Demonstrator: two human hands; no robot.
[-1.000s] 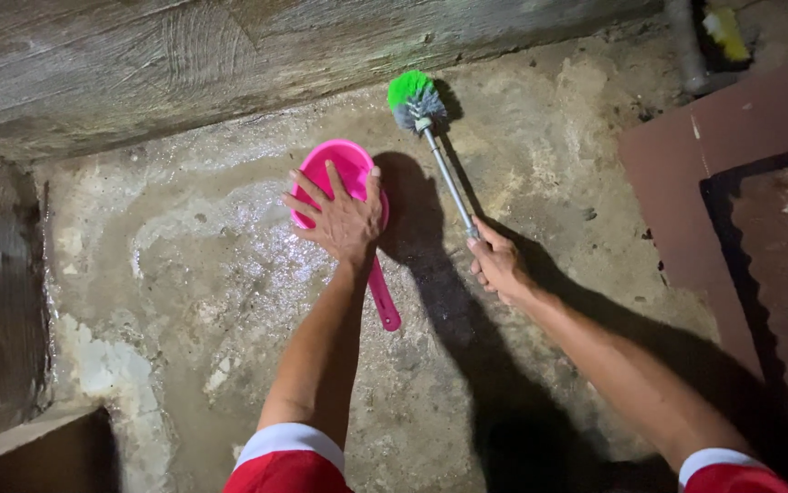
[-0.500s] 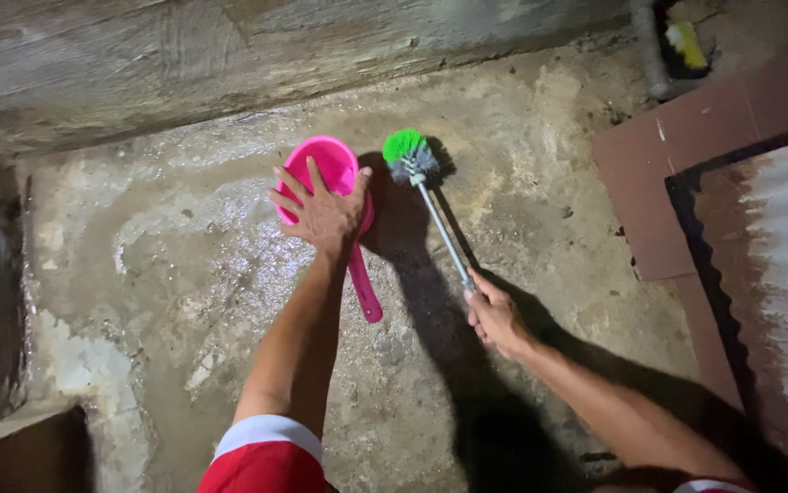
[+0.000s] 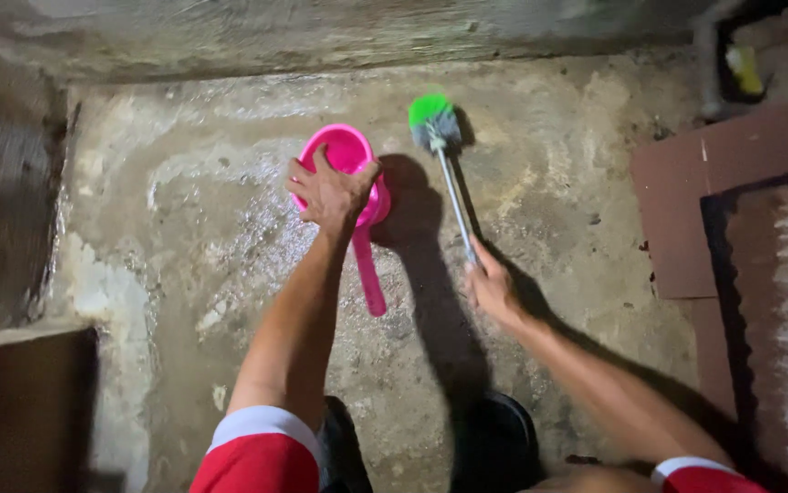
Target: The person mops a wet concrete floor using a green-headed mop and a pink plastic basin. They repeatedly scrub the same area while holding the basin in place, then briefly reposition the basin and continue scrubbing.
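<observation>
Head view, near to far: red sleeves with white cuffs at bottom edge, both forearms reaching out over wet concrete floor [image 3: 230,274]. Right hand [image 3: 490,288] clenched round low end of a thin metal-looking handle; brush [image 3: 433,121], green and grey bristles, sits head-down on the floor further out, near the wall. Left hand [image 3: 332,194] spread over rim of pink dipper [image 3: 350,160], fingers gripping the bowl; its long pink handle points back toward the person, lying low over the floor. Dipper looks like light stiff plastic, probably slick when wet; take it by bowl rim or long handle. Brush judged light, stiff shaft, soft bristles; hold at shaft end. Beyond: rough concrete wall [image 3: 321,36]; brown tiles [image 3: 686,201] right; pipe [image 3: 706,73] top right corner.
</observation>
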